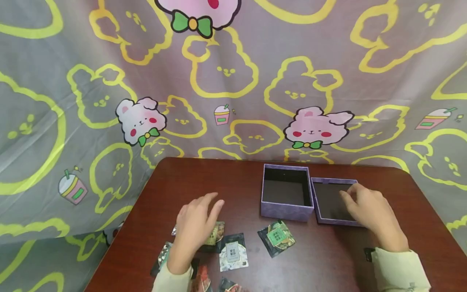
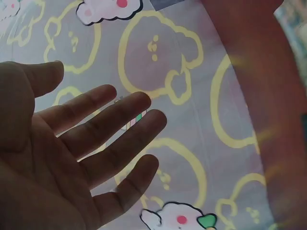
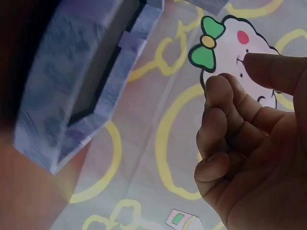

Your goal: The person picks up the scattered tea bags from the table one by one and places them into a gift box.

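My left hand (image 1: 196,222) hovers over several small printed sachets at the left, partly hiding them. Its fingers are spread and hold nothing, as the left wrist view shows. Nearest to it are a sachet with a yellow label (image 1: 211,239) and a white floral sachet (image 1: 233,253). A sachet with a green label (image 1: 278,238) lies apart in the middle. Over the right edge of a shallow purple box lid (image 1: 333,180) is my right hand (image 1: 373,213), its fingers loosely curled around nothing. Beside the lid stands a deeper purple box (image 1: 286,211), its dark inside showing.
The brown table (image 1: 219,174) has a patterned curtain (image 1: 255,81) hanging behind and at its sides. Close to the front edge of the head view lie a red sachet (image 1: 204,280) and a dark sachet (image 1: 230,286), both cut off. Another dark sachet (image 1: 160,259) lies left of my left wrist.
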Tool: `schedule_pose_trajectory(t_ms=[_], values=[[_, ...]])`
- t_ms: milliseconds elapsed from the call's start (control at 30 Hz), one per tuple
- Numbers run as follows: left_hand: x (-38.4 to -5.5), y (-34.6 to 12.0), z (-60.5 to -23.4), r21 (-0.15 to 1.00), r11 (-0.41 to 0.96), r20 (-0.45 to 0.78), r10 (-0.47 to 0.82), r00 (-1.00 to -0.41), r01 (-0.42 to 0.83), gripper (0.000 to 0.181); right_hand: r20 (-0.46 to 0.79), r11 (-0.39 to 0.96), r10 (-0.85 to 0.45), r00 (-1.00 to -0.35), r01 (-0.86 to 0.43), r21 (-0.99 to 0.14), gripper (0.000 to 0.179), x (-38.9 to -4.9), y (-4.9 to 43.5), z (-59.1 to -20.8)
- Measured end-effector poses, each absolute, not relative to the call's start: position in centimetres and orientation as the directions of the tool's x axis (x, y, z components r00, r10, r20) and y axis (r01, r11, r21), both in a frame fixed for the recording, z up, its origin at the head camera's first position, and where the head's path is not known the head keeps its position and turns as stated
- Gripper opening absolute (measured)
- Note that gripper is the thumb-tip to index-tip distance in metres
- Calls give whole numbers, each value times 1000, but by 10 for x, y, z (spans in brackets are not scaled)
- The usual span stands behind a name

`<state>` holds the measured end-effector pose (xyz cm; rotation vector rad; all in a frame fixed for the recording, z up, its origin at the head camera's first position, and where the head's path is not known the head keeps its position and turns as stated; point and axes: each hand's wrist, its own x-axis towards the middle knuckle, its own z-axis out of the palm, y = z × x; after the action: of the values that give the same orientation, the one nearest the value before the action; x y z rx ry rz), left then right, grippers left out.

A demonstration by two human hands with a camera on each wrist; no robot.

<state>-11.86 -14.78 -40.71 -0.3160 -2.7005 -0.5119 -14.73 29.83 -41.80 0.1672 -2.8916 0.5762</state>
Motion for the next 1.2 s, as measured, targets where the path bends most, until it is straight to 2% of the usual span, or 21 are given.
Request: schedule_pose_trajectory(t_ms=[300,467,667,933,1200], values=[[-91,-163,-415,330,928,344,52,-938,173,42,179,898,-82,-980,-150,-413,24,-153,278,-424],[-89,-168,-425,345,926,316,39,-948,153,45,188,891,-93,-978,-165,-423,25,-158,272,-425],[-90,-180,-434,364,926,290,-8,-957,102,39,194,884,-106,-975,-182,-431,30,-163,259,-426],[-94,-206,-442,353,935,173,-32,-984,32,40,170,887,-95,-981,-161,-433,39,-164,248,-430],[-100,-234,-447,453,888,39,-108,-993,-79,38,118,881,-90,-989,-135,-453,42,-164,240,-432]])
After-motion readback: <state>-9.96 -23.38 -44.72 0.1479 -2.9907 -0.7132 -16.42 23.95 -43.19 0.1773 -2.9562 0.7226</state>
